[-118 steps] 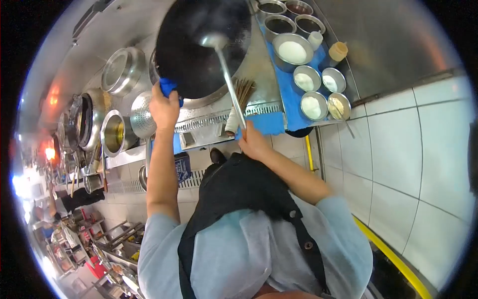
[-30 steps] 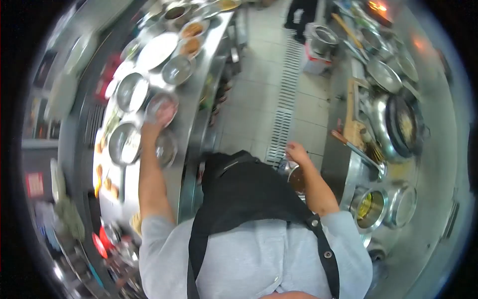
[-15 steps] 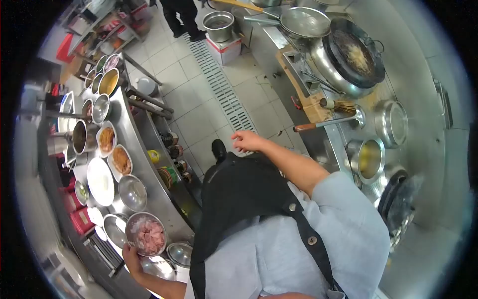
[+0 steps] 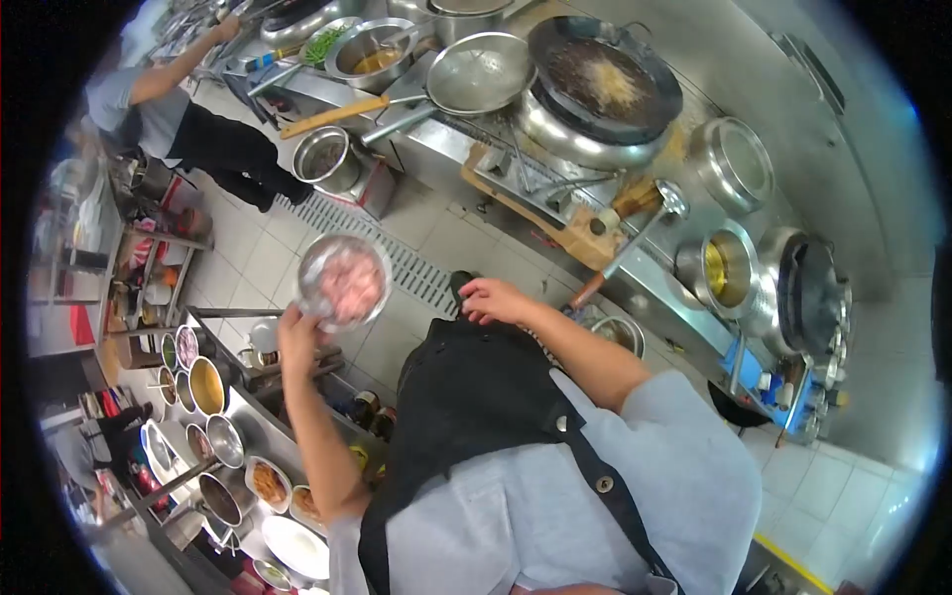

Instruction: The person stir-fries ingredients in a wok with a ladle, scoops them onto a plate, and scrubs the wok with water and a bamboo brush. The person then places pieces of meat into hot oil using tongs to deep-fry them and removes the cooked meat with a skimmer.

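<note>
Head view, all I've got on my feed: left hand (image 4: 300, 337) pinches the near rim of a metal bowl (image 4: 315, 263), a bit blurred, pink meat (image 4: 352, 286) inside; bowl's in the air, over the tiled floor (image 4: 441, 233) from my angle, well apart from the desk (image 4: 274, 433) at lower left with its dishes and white plate (image 4: 297, 546). Right hand (image 4: 493, 300) is half-curled, holding nothing I can see, in front of the black apron (image 4: 466, 397). Ladle (image 4: 635, 245) and dark wok (image 4: 645, 84) sit stove side, upper right.
</note>
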A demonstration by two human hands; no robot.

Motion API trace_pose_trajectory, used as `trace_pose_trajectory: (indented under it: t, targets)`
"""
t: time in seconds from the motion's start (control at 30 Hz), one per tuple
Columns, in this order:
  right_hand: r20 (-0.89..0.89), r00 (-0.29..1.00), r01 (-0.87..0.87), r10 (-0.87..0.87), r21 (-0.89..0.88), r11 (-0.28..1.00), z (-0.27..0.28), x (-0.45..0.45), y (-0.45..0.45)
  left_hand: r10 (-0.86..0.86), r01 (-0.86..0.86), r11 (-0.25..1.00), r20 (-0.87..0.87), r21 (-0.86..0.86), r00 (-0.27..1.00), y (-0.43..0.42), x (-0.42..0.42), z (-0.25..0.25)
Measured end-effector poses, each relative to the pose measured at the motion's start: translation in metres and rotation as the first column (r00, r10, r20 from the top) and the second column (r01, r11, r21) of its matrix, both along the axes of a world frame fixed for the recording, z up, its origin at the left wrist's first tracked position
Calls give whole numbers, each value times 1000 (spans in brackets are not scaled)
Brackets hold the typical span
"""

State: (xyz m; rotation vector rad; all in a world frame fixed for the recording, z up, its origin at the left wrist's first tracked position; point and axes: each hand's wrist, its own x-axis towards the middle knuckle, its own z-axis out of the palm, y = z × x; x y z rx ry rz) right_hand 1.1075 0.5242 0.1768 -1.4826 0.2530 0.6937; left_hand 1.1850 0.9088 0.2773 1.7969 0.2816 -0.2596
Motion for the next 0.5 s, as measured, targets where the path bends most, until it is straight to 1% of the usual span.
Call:
trace_pose_trajectory:
  t: [0.03, 0.07, 0.13, 0.17, 0.2, 0.23, 0.3, 0.33, 0.37, 0.43, 0.47, 0.5]
  targets:
    - [-15, 995, 95, -94, 81, 992, 4, 6, -10, -55, 55, 998, 11, -25, 998, -8, 36, -37]
    - [-35, 982, 187, -183, 161, 969, 9, 21, -23, -50, 47, 994, -24, -101, 998, -34, 62, -37]
    - [-49, 927, 371, -371, 258, 892, 32, 56, -43, -62, 38, 972, -97, -233, 993, -95, 97, -32]
    - [-16, 905, 410, -424, 291, 864, 39, 79, -55, -80, 39, 957, -133, -289, 988, -116, 112, -31]
    - [17, 876, 451, -482, 326, 831, 46, 111, -66, -131, 84, 953, -148, -290, 980, -134, 125, -30]
    - [62, 850, 478, -523, 325, 816, 61, 145, -72, -182, 130, 946, -152, -298, 971, -151, 143, -32]
    - [127, 812, 476, -570, 420, 772, 97, 217, -74, -266, 236, 941, -101, -242, 959, -176, 187, -49]
    - [252, 790, 428, -558, 426, 797, 99, 255, -76, -317, 289, 933, -110, -213, 942, -185, 192, -59]
    - [230, 806, 376, -546, 513, 771, 108, 288, -77, -323, 282, 929, -149, -241, 935, -198, 196, -61]
    - [196, 805, 397, -560, 522, 755, 122, 352, -70, -327, 269, 918, -174, -290, 929, -227, 224, -54]
    - [179, 808, 406, -561, 520, 751, 122, 374, -65, -335, 283, 920, -167, -271, 927, -234, 233, -64]
    - [166, 804, 419, -571, 521, 743, 123, 394, -60, -351, 307, 919, -156, -248, 923, -240, 245, -86]
